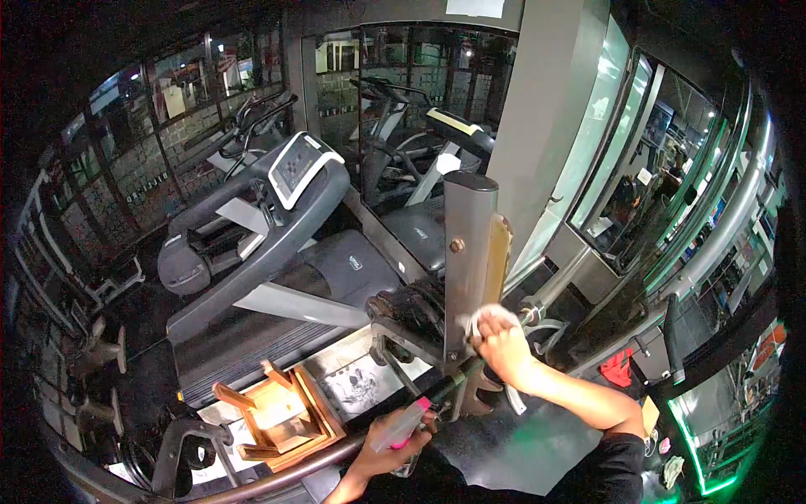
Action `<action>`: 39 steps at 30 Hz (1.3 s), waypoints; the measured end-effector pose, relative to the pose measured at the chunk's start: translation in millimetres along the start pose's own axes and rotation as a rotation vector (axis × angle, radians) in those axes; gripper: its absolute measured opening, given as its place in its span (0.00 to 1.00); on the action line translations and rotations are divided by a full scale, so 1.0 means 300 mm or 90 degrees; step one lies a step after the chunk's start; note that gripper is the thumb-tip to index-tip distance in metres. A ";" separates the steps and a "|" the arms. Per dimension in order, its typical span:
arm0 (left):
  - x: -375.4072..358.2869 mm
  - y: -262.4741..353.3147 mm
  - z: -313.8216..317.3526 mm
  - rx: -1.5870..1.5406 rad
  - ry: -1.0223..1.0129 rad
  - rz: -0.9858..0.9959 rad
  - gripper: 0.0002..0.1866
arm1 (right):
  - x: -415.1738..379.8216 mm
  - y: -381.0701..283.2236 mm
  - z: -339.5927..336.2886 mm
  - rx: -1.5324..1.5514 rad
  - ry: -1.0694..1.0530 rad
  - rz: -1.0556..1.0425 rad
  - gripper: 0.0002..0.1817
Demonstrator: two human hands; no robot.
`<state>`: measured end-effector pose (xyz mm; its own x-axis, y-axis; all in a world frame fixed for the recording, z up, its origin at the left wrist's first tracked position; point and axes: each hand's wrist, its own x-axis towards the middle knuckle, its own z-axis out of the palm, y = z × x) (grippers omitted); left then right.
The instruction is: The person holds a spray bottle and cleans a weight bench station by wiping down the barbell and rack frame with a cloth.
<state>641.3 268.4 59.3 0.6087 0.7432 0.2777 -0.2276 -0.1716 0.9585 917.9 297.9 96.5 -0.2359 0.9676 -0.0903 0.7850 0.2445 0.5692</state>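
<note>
My right hand [506,351] is closed on a white cloth [490,317], which lies against the lower part of a grey metal post [468,252] with a bolt in its side. The fingers there are a little blurred. Lower down, my left hand [384,458] is wrapped round a clear spray bottle [401,427] with pink parts, close above a long dark bar [311,462]. Part of the bottle is hidden by the fingers.
A treadmill [277,244] with a console stands behind, by a mirror [411,67]. An upturned wooden stool [285,416] lies at the lower left. Glass panels [588,126] and a red cloth [617,368] are on the right.
</note>
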 end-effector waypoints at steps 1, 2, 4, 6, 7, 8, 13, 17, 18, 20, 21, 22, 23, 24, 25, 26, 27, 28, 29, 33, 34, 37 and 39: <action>-0.004 0.000 0.000 -0.003 0.007 -0.012 0.16 | 0.009 0.000 -0.014 0.074 -0.071 -0.033 0.21; -0.002 0.003 0.000 -0.002 0.010 -0.011 0.16 | 0.003 0.008 -0.036 0.073 -0.070 -0.035 0.21; 0.002 0.016 0.000 0.032 -0.016 0.008 0.16 | -0.024 0.052 -0.151 0.203 -0.184 0.030 0.20; 0.003 -0.014 0.006 0.017 -0.016 0.014 0.16 | -0.042 0.117 -0.255 0.215 -0.060 0.016 0.16; 0.004 -0.025 0.012 0.001 -0.018 0.020 0.16 | -0.053 0.142 -0.310 0.229 0.054 0.032 0.14; 0.006 -0.020 0.019 0.000 -0.021 0.019 0.16 | -0.045 0.170 -0.360 0.242 0.146 0.062 0.21; 0.019 0.000 0.034 0.087 -0.043 0.042 0.19 | 0.166 0.282 -0.423 0.123 0.594 0.111 0.22; 0.017 -0.026 0.048 0.058 -0.055 0.018 0.19 | 0.379 0.263 -0.297 0.002 0.539 0.077 0.16; 0.012 -0.031 0.053 0.026 -0.048 0.001 0.19 | 0.417 0.227 -0.266 -0.048 0.498 0.088 0.14; 0.001 -0.031 0.062 -0.009 -0.037 -0.022 0.18 | 0.474 0.157 -0.232 -0.125 0.250 0.074 0.20; -0.003 -0.025 0.062 -0.003 -0.026 -0.010 0.18 | 0.503 0.118 -0.188 -0.190 0.238 0.087 0.19; -0.006 -0.022 0.059 0.007 -0.016 0.002 0.17 | 0.528 0.079 -0.149 -0.254 0.227 0.102 0.18; -0.014 -0.028 0.055 0.010 -0.012 0.000 0.17 | 0.540 0.048 -0.139 -0.250 0.230 0.099 0.18; -0.025 -0.040 0.051 -0.030 -0.004 -0.006 0.17 | 0.549 0.019 -0.129 -0.156 0.075 0.083 0.19; -0.032 -0.047 0.051 -0.072 0.006 -0.011 0.16 | 0.552 -0.008 -0.111 -0.063 -0.082 0.063 0.19; -0.033 -0.040 0.050 -0.073 0.013 -0.012 0.16 | 0.555 -0.038 -0.060 -0.065 -0.081 0.057 0.19; -0.035 -0.021 0.044 -0.027 0.027 -0.014 0.16 | 0.553 -0.075 0.017 -0.083 -0.089 0.044 0.18; -0.036 -0.010 0.034 0.021 0.040 -0.017 0.16 | 0.543 -0.106 0.079 -0.100 -0.097 0.033 0.16; -0.039 -0.007 0.026 0.022 0.042 -0.020 0.16 | 0.520 -0.127 0.118 -0.099 -0.097 0.031 0.16; -0.052 -0.011 0.013 0.034 0.054 -0.056 0.16 | 0.416 -0.149 0.236 -0.058 -0.145 -0.169 0.13; -0.053 -0.014 0.012 0.002 0.056 -0.098 0.17 | 0.397 -0.141 0.248 -0.008 -0.177 -0.223 0.12; -0.040 -0.022 0.005 0.013 0.020 0.007 0.16 | 0.326 -0.085 0.110 0.023 -0.176 -0.153 0.10; -0.042 -0.016 0.008 0.047 0.014 0.009 0.16 | 0.282 -0.040 -0.028 -0.151 -0.043 -0.078 0.11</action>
<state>636.7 258.3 51.5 0.5883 0.7548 0.2901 -0.1785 -0.2286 0.9570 883.8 376.4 88.9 -0.2756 0.9357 -0.2201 0.5948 0.3458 0.7257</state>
